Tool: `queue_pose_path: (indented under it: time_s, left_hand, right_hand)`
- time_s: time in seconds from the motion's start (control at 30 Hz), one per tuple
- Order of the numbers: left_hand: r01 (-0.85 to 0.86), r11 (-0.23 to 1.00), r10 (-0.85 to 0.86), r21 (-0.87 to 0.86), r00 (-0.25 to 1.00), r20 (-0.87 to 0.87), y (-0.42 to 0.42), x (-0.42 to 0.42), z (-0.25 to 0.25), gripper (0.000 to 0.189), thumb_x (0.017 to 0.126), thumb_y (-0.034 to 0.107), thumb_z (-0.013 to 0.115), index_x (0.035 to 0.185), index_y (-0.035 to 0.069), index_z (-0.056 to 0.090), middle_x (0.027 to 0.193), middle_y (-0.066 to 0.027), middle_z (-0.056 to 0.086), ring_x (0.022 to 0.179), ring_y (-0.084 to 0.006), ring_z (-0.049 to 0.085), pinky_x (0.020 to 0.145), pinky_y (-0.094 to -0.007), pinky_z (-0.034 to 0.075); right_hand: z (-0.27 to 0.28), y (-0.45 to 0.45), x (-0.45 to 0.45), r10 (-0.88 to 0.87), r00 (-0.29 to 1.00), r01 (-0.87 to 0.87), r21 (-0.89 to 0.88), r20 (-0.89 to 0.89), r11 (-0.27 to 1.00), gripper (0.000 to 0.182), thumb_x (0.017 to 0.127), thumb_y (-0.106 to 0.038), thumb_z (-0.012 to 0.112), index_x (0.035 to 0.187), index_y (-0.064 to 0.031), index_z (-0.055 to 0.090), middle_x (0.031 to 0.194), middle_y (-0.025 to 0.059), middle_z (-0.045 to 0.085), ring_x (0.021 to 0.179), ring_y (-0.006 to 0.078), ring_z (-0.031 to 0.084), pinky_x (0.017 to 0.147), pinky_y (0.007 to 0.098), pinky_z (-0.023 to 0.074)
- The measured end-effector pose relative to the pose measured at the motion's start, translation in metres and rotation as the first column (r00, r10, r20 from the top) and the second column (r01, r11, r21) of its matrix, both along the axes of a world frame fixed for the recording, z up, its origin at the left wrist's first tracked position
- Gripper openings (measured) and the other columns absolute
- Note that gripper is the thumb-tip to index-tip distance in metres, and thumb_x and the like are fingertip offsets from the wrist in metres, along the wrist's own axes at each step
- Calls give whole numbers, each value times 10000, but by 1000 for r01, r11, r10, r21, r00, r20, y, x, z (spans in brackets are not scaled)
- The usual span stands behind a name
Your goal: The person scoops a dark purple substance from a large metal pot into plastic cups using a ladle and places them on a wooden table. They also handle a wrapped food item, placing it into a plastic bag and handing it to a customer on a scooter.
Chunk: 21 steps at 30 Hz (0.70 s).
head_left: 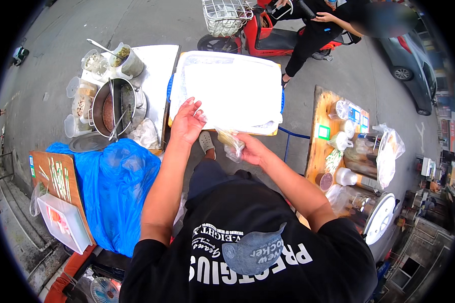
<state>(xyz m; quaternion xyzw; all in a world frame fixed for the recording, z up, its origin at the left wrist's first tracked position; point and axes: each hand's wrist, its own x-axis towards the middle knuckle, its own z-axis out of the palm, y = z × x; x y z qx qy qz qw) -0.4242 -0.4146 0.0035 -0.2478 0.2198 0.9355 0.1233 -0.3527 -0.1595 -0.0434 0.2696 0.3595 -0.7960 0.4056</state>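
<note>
My right hand (253, 148) grips a clear plastic bag (230, 143) with something pale yellow inside, in front of my body. To its left, my left hand (187, 123) is raised with the palm turned up and the fingers partly curled. A scrap of clear film seems to show by its thumb; whether the fingers pinch it cannot be made out. Just beyond both hands is a white covered tub (231, 91), its top overexposed, so any detail there is lost.
At left, a divided metal pot (112, 108) with ladles stands among plastic food containers (127, 62). Blue plastic sheeting (110, 197) lies nearer. At right, a wooden table (322, 110) holds cups and bags. A person (311, 38) sits on a red scooter (265, 41) beyond the tub.
</note>
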Motion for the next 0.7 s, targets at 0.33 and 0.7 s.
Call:
queue_pose_path:
  time_s: [0.33,0.7]
  left_hand:
    - [-4,1000,1,-25,992,-125,-22,-92,37,345,953,102,640,1279,58,536,1103,-101,643,913,-187,600,843,-374,525]
    - [-27,978,80,-205,963,259,-7,-83,-22,472,863,65,593,1320,104,477,1287,-111,505,1203,-287,529,967,-504,506]
  right_hand:
    - [-7,-2,-125,-73,986,137,-492,147,860,509,1010,-332,576,1406,-20,510,1293,170,620,1063,268,645,793,345,590]
    - [1,-5,-196,110,991,-52,-548,75,835,604,973,-372,533,1460,-22,467,1371,189,593,1197,309,623,935,418,570]
